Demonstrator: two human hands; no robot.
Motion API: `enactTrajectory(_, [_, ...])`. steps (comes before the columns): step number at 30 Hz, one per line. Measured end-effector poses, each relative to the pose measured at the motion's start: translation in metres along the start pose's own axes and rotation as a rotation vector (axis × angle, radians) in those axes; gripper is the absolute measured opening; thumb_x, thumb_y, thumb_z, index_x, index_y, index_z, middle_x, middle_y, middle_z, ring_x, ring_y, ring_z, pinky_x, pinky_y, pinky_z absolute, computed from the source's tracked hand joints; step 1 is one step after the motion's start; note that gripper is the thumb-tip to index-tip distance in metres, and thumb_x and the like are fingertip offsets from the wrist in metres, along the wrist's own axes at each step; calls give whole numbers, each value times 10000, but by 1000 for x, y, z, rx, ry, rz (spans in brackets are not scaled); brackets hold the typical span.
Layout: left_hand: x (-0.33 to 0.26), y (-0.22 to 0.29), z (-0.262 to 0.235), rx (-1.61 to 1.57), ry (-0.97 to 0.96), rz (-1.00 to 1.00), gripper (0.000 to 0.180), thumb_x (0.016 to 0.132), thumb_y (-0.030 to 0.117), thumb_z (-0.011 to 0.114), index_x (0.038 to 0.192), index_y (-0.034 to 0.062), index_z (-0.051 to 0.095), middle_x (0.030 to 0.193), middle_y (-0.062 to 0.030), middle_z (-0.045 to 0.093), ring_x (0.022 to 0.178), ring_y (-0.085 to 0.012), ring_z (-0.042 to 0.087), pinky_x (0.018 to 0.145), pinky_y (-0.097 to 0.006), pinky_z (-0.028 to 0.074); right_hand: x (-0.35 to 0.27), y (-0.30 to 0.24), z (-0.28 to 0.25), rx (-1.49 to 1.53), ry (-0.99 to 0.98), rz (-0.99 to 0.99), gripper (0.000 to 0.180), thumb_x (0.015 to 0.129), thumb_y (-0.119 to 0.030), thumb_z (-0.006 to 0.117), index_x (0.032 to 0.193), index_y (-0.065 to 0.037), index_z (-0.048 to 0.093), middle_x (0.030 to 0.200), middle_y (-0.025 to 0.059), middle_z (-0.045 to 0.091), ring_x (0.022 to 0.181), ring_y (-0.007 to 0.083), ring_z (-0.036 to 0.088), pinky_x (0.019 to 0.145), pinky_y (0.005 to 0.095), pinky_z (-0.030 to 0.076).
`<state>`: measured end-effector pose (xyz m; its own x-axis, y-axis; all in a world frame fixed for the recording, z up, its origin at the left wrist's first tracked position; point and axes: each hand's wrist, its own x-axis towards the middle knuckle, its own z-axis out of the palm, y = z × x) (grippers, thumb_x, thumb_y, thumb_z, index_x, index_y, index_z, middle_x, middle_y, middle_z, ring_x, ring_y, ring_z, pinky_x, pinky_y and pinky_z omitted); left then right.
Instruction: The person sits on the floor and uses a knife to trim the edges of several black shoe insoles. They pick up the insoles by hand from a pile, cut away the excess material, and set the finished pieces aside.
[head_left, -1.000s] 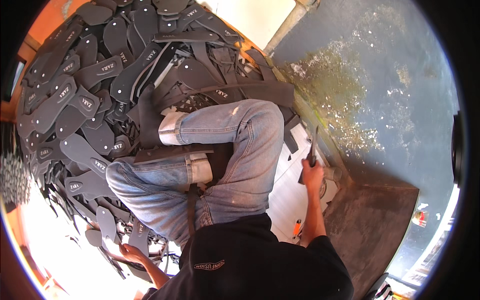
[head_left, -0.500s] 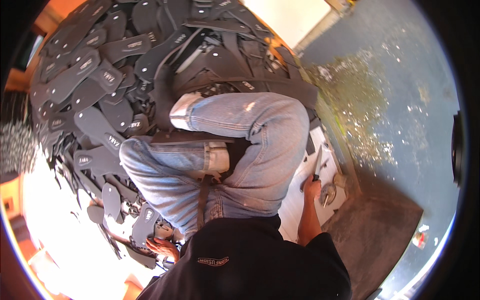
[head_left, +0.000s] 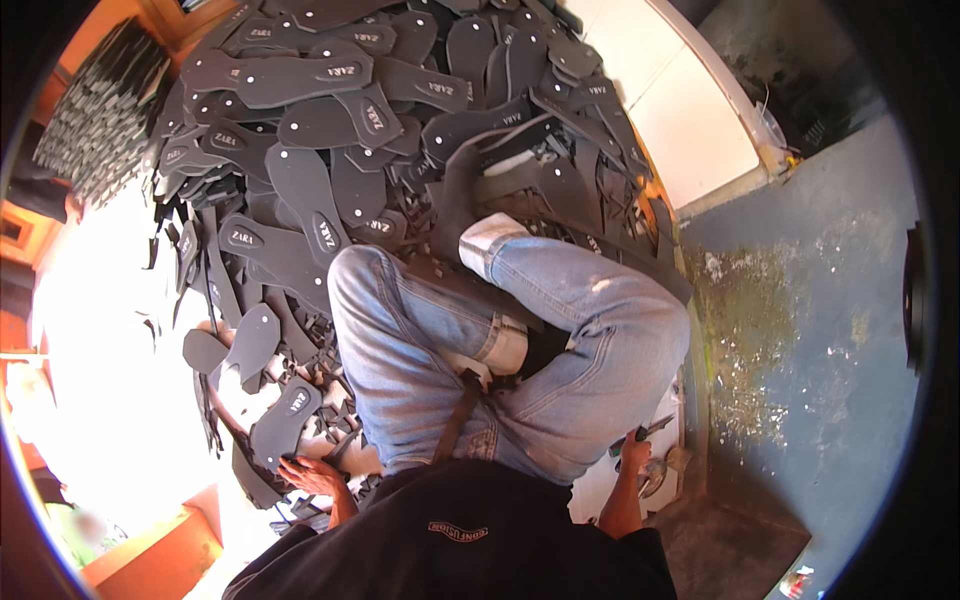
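My left hand (head_left: pixel 316 477) reaches out at the lower left, its fingers stretched and fairly flat. Their tips touch the near end of a black insole (head_left: pixel 283 428), which lies on a litter of black offcuts. At the right, beside my knee, my right hand (head_left: pixel 633 455) is closed around the dark handle of a knife (head_left: pixel 657 426). The short stretch of blade that shows points up and to the right. Beneath that hand is a white board (head_left: pixel 588 492), and a round metal piece (head_left: pixel 653 477) lies next to the fist.
A large heap of black insoles (head_left: pixel 300 85) spreads in front of my crossed legs (head_left: pixel 590 300). Stacked dark sheets (head_left: pixel 105 110) stand far left, with another person's hand (head_left: pixel 73 207) near them. A stained blue wall (head_left: pixel 820 300) bounds the right; strong glare washes out the left.
The view has swung left, so the heap and my legs appear farther right. The knife now looks shorter and tilts more to the right. My left hand stays by the same insole.
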<state>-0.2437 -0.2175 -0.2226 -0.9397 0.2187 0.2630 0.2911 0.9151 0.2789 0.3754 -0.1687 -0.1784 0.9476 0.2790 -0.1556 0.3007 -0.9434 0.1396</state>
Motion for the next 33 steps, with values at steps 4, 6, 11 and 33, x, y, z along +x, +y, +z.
enactTrajectory(4, [9,17,6,-36,-4,10,499,942,386,335,1346,101,395,1386,-204,331,1266,-350,337,1006,-462,275,-39,-59,-39,148,616,-293,575,838,-507,532,1077,14,569,967,128,630,830,304,599,738,454,467])
enactTrajectory(6, [20,18,-3,-42,8,56,501,946,390,326,1352,104,388,1399,-201,316,1273,-350,326,1005,-466,269,-70,-113,-61,357,675,-518,554,837,-489,540,1067,13,573,953,122,632,818,293,600,731,441,469])
enactTrajectory(11, [8,22,-8,-47,-54,143,481,938,325,340,1348,80,393,1411,-191,310,1265,-358,326,1008,-472,250,-118,-218,-137,647,424,-909,501,835,-445,559,1042,11,583,920,107,637,789,265,602,713,410,474])
enactTrajectory(33, [26,21,-10,-99,-93,-44,457,915,346,368,1262,79,497,1367,-169,387,1245,-344,341,1012,-469,222,-260,-511,-270,139,-404,-1715,331,788,-338,623,852,-15,653,821,137,662,808,271,640,727,351,483])
